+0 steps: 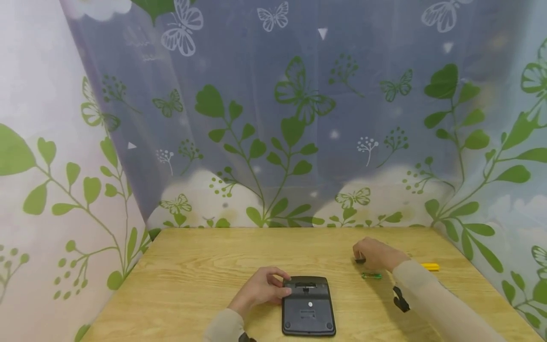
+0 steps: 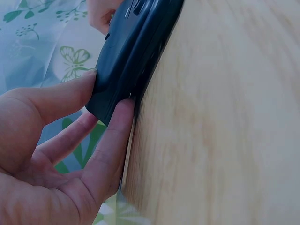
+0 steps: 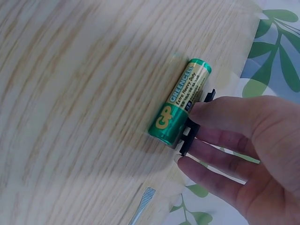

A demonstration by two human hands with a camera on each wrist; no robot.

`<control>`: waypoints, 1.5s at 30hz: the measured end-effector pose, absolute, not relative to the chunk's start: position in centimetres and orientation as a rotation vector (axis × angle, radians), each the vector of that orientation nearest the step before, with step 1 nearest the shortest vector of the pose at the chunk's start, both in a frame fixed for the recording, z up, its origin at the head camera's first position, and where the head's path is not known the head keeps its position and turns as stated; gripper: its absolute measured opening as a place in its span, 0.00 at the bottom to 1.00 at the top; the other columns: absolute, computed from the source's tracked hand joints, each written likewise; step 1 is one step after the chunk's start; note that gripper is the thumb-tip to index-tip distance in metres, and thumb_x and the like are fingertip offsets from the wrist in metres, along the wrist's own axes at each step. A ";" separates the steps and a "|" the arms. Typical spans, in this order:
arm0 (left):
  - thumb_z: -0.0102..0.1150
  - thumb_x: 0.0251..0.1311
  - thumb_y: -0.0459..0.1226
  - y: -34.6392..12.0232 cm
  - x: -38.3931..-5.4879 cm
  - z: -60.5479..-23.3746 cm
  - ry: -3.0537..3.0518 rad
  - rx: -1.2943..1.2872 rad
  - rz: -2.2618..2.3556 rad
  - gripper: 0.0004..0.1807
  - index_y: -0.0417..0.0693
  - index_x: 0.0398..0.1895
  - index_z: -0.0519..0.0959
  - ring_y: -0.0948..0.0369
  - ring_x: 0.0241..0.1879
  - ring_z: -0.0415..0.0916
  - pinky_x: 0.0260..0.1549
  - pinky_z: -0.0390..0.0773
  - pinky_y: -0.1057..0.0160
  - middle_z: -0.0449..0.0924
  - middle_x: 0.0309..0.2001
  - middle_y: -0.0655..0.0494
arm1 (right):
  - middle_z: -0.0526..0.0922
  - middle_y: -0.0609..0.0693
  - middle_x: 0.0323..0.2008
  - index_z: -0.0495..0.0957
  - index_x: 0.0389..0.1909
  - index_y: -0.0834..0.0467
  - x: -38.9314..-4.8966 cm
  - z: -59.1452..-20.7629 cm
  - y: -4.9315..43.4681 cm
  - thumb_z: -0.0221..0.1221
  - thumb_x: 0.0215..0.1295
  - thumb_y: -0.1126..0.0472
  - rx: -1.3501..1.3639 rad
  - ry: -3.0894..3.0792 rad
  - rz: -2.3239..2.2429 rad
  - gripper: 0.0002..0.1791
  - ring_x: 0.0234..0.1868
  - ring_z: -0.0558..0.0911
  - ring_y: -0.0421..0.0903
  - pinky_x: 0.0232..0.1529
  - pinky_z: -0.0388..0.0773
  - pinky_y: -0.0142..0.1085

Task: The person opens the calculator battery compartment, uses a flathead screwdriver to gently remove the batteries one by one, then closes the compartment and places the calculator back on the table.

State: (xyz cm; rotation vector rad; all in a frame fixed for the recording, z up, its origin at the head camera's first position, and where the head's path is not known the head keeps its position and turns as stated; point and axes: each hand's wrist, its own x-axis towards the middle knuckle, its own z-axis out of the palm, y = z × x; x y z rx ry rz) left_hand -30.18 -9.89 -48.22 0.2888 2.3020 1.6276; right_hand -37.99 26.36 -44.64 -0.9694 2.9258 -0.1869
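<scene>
A black calculator [image 1: 308, 313] lies face down on the table, its battery compartment [image 1: 305, 285] uncovered near the far edge. My left hand [image 1: 266, 287] holds the calculator by its far left corner; in the left wrist view the thumb [image 2: 70, 96] is on one face and a finger is at the lower edge. Farther off to the right, my right hand [image 1: 376, 254] pinches a small black battery cover [image 3: 190, 136] between thumb and fingers. Right beside the cover lies a green GP battery [image 3: 180, 103], flat on the wood.
A yellow screwdriver handle [image 1: 430, 267] shows beyond the right wrist, and a flat metal screwdriver tip [image 3: 144, 199] appears in the right wrist view. The wooden table [image 1: 205, 256] ends at a patterned curtain [image 1: 273, 142] behind and at both sides.
</scene>
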 end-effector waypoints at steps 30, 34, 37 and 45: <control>0.73 0.58 0.29 -9.6 -30.1 -48.3 2.286 0.288 1.632 0.17 0.44 0.51 0.84 0.57 0.32 0.84 0.33 0.92 0.58 0.79 0.41 0.45 | 0.83 0.50 0.32 0.82 0.34 0.58 -37.8 -45.3 27.5 0.70 0.58 0.71 -0.945 2.936 -0.258 0.08 0.32 0.79 0.43 0.31 0.81 0.37; 0.73 0.58 0.29 -9.6 -30.3 -48.4 2.280 0.290 1.641 0.17 0.44 0.51 0.84 0.57 0.32 0.84 0.33 0.92 0.58 0.79 0.41 0.45 | 0.84 0.49 0.30 0.84 0.34 0.58 -37.9 -45.1 27.3 0.69 0.61 0.71 -0.998 2.942 -0.300 0.06 0.30 0.78 0.40 0.29 0.80 0.35; 0.73 0.58 0.29 -9.7 -30.4 -48.4 2.281 0.295 1.641 0.17 0.44 0.51 0.84 0.58 0.32 0.84 0.33 0.92 0.58 0.79 0.41 0.45 | 0.85 0.49 0.32 0.85 0.37 0.59 -37.7 -44.8 26.8 0.67 0.62 0.71 -1.008 2.944 -0.327 0.06 0.30 0.78 0.39 0.30 0.81 0.35; 0.73 0.58 0.30 -9.9 -30.5 -48.4 2.284 0.291 1.641 0.17 0.43 0.51 0.84 0.58 0.32 0.84 0.34 0.92 0.58 0.79 0.41 0.45 | 0.87 0.52 0.40 0.85 0.44 0.60 -36.8 -43.9 24.5 0.68 0.65 0.68 -1.036 2.934 -0.420 0.08 0.38 0.85 0.47 0.38 0.86 0.40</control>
